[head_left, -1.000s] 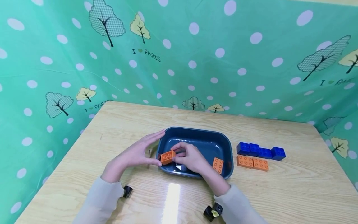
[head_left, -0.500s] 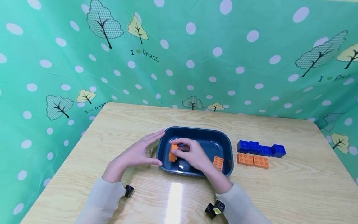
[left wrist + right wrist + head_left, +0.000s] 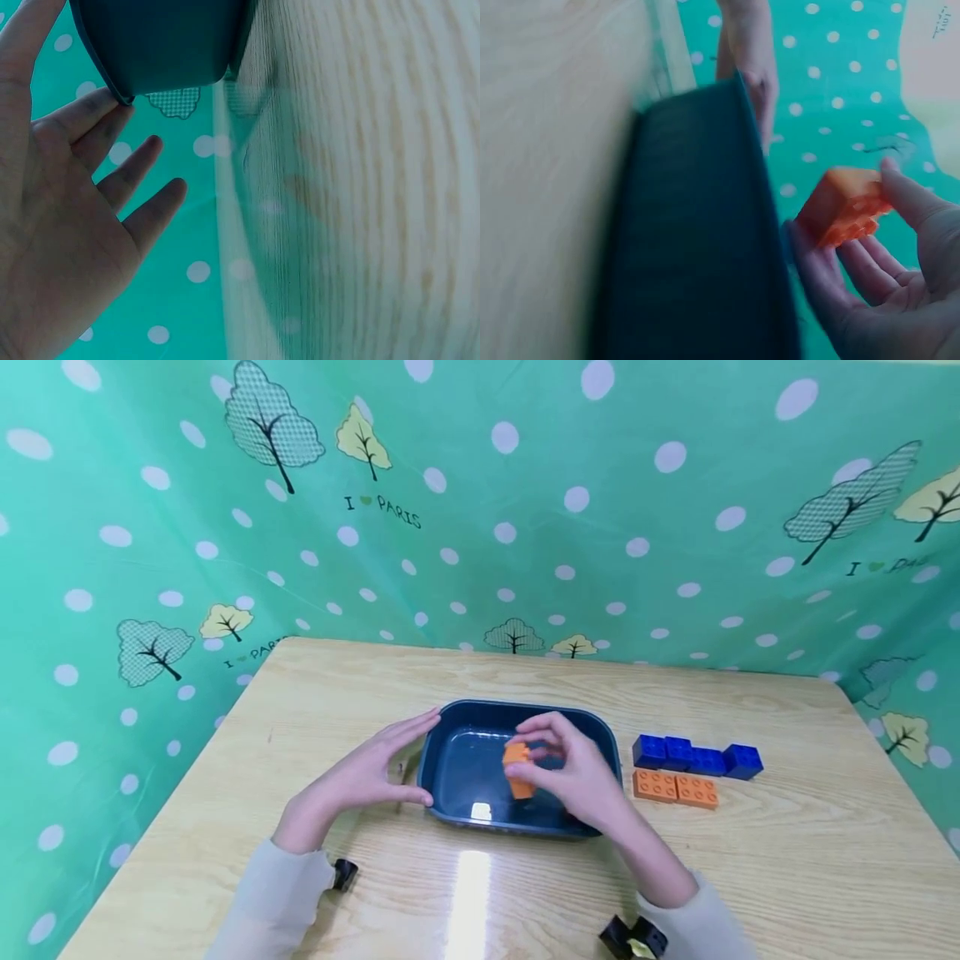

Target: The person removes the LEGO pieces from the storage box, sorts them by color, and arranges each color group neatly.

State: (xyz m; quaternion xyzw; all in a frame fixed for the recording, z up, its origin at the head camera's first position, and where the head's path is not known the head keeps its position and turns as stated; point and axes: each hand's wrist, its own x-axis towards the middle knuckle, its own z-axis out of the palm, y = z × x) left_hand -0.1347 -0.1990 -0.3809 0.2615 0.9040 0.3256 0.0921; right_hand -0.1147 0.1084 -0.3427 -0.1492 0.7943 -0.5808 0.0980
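Observation:
A dark blue tray (image 3: 465, 777) with rounded corners sits on the table. My left hand (image 3: 367, 774) rests against its left end, fingers and thumb extended and spread; the left wrist view has fingertips touching the rim. Between thumb and fingers, my right hand (image 3: 573, 777) pinches an orange toy building brick (image 3: 519, 771) above the tray. In the right wrist view the same orange brick (image 3: 844, 202) is held on its ends, its studs partly turned toward the palm. The tray's right part is hidden behind the right hand.
Right of the tray, several blue bricks (image 3: 697, 758) stand in a row, with two orange bricks (image 3: 675, 788) lined up before them. A green dotted cloth (image 3: 450, 527) hangs behind the wooden table (image 3: 337, 693). Black wrist devices (image 3: 633, 937) sit at the cuffs.
The right hand has lifted the orange brick from the tray's left side, turned it upright and carried it rightward. Another orange brick in the tray is now hidden. The left hand has stayed put.

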